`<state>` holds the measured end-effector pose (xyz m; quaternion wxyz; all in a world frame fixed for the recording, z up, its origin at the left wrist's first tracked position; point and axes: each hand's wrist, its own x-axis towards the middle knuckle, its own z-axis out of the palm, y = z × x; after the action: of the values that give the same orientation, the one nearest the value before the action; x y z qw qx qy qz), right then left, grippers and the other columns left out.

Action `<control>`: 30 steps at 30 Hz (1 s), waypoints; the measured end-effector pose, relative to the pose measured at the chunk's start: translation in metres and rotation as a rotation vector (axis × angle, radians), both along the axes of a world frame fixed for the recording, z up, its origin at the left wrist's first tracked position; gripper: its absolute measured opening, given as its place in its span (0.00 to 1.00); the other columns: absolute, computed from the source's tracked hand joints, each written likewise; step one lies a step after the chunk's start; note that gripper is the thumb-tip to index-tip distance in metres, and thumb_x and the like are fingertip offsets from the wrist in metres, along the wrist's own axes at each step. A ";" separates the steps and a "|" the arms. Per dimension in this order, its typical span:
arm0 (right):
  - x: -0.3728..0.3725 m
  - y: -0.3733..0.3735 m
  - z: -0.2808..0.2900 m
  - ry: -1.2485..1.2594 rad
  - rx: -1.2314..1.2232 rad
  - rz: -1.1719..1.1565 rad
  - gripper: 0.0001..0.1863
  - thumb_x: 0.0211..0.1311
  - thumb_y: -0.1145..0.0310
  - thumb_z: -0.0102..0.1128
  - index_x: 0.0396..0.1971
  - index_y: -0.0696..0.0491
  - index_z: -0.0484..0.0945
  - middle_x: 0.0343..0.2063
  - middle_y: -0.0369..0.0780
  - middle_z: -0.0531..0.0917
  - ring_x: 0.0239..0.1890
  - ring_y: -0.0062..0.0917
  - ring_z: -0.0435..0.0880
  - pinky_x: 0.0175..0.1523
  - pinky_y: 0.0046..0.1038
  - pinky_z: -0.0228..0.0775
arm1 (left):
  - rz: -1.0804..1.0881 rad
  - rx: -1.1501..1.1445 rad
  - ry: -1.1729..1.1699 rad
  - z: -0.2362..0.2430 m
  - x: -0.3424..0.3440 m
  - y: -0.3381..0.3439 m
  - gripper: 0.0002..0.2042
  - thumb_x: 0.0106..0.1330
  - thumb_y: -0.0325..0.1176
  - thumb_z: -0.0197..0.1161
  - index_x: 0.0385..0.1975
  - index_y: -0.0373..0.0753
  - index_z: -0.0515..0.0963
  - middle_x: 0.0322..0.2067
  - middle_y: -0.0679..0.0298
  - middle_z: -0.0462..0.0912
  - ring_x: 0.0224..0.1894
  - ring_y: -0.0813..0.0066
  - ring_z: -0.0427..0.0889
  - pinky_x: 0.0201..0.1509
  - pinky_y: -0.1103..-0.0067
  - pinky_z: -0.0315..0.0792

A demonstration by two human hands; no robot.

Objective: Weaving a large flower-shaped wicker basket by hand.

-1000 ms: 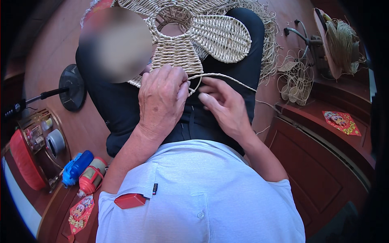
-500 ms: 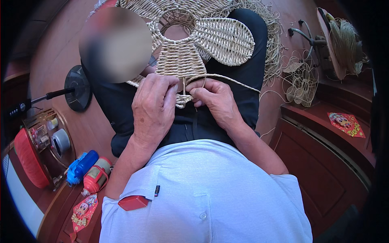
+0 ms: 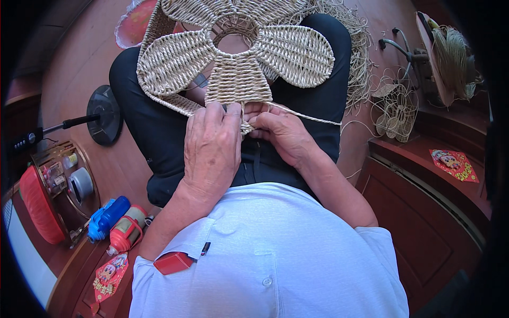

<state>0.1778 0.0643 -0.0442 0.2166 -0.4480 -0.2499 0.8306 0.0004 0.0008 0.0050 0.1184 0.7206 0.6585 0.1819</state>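
A pale straw flower-shaped weave [image 3: 233, 79] with a ring-shaped centre lies across my legs, on a basket-like woven piece [image 3: 172, 103]. My left hand [image 3: 212, 146] is closed on the lower end of the weave's bottom panel, fingers curled at its edge and partly hiding it. My right hand [image 3: 283, 135] is beside it, thumb and fingers pinched on the cord at a small braided bit [image 3: 246, 127] below the panel. A loose twisted cord [image 3: 313, 117] runs from there to the right over my right leg.
Piles of loose cord [image 3: 358, 63] and a cord coil [image 3: 393, 108] lie right. Beyond stands a round board with straw [image 3: 450, 58]. At left are a black stand base [image 3: 106, 114], a red cushion [image 3: 42, 206], blue [image 3: 108, 217] and red [image 3: 127, 228] bottles. A pink dish [image 3: 135, 24] sits behind.
My right hand has moved left and in beside my left hand, its fingers closing at the braided bit. The weave has shifted slightly down and right in view.
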 end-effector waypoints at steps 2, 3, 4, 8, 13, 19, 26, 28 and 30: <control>0.001 -0.001 -0.005 0.029 -0.005 -0.028 0.18 0.75 0.73 0.64 0.62 0.54 0.83 0.49 0.34 0.91 0.51 0.18 0.88 0.60 0.27 0.80 | 0.006 0.018 0.005 -0.001 0.001 -0.001 0.12 0.73 0.27 0.68 0.54 0.36 0.84 0.39 0.54 0.77 0.46 0.52 0.81 0.54 0.60 0.75; 0.002 0.000 -0.006 0.029 -0.005 -0.027 0.18 0.75 0.73 0.64 0.62 0.54 0.83 0.49 0.34 0.91 0.51 0.18 0.88 0.60 0.27 0.80 | 0.007 0.018 0.004 0.000 0.002 0.000 0.12 0.73 0.27 0.68 0.54 0.36 0.84 0.39 0.54 0.77 0.46 0.52 0.81 0.54 0.60 0.75; 0.003 0.000 -0.007 0.051 0.011 -0.019 0.18 0.75 0.74 0.65 0.62 0.54 0.83 0.49 0.34 0.91 0.51 0.18 0.88 0.60 0.27 0.80 | 0.020 0.025 -0.020 0.000 0.003 0.001 0.12 0.73 0.28 0.69 0.53 0.35 0.84 0.39 0.54 0.78 0.46 0.51 0.82 0.52 0.60 0.75; 0.004 0.000 -0.010 0.078 0.017 -0.020 0.18 0.75 0.73 0.66 0.62 0.54 0.82 0.51 0.34 0.91 0.51 0.18 0.88 0.60 0.28 0.80 | 0.051 0.092 -0.108 -0.003 0.002 0.006 0.09 0.72 0.31 0.73 0.46 0.35 0.86 0.36 0.55 0.81 0.41 0.54 0.85 0.47 0.62 0.77; 0.002 -0.002 0.000 0.050 0.019 -0.014 0.18 0.74 0.70 0.67 0.62 0.52 0.83 0.49 0.32 0.90 0.51 0.16 0.87 0.58 0.25 0.79 | 0.138 -0.055 -0.266 -0.002 -0.004 0.007 0.06 0.70 0.31 0.75 0.39 0.37 0.85 0.32 0.60 0.81 0.33 0.60 0.84 0.40 0.66 0.77; 0.009 -0.020 -0.002 -0.144 0.238 -0.051 0.13 0.73 0.66 0.74 0.51 0.53 0.82 0.43 0.33 0.88 0.40 0.13 0.85 0.47 0.21 0.80 | 0.109 0.100 -0.336 -0.014 -0.001 -0.004 0.07 0.65 0.22 0.74 0.38 0.38 0.82 0.33 0.61 0.81 0.30 0.64 0.82 0.34 0.70 0.76; 0.004 -0.036 0.024 -0.600 0.934 -0.120 0.12 0.65 0.77 0.79 0.42 0.56 0.82 0.35 0.37 0.84 0.31 0.21 0.83 0.37 0.28 0.78 | 0.099 0.042 -0.658 -0.022 0.002 -0.014 0.10 0.71 0.18 0.70 0.45 0.39 0.79 0.39 0.64 0.85 0.35 0.76 0.85 0.37 0.80 0.78; 0.004 -0.033 0.020 -0.636 1.289 -0.017 0.13 0.59 0.80 0.78 0.42 0.55 0.87 0.37 0.41 0.85 0.38 0.35 0.87 0.44 0.35 0.80 | 0.188 -0.158 -1.067 -0.024 -0.005 -0.015 0.08 0.77 0.21 0.68 0.49 0.40 0.78 0.40 0.68 0.85 0.32 0.85 0.80 0.31 0.83 0.73; 0.000 -0.032 0.021 -0.646 1.457 0.030 0.15 0.59 0.78 0.78 0.47 0.53 0.89 0.40 0.39 0.86 0.42 0.36 0.87 0.48 0.37 0.81 | 0.263 -0.389 -1.450 -0.007 -0.024 -0.011 0.08 0.82 0.28 0.64 0.55 0.40 0.75 0.38 0.68 0.84 0.22 0.92 0.67 0.22 0.89 0.58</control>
<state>0.1782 0.0325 -0.0227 0.3605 -0.4087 -0.7867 0.2902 -0.0238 -0.0100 -0.0021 0.6234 0.3027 0.5164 0.5030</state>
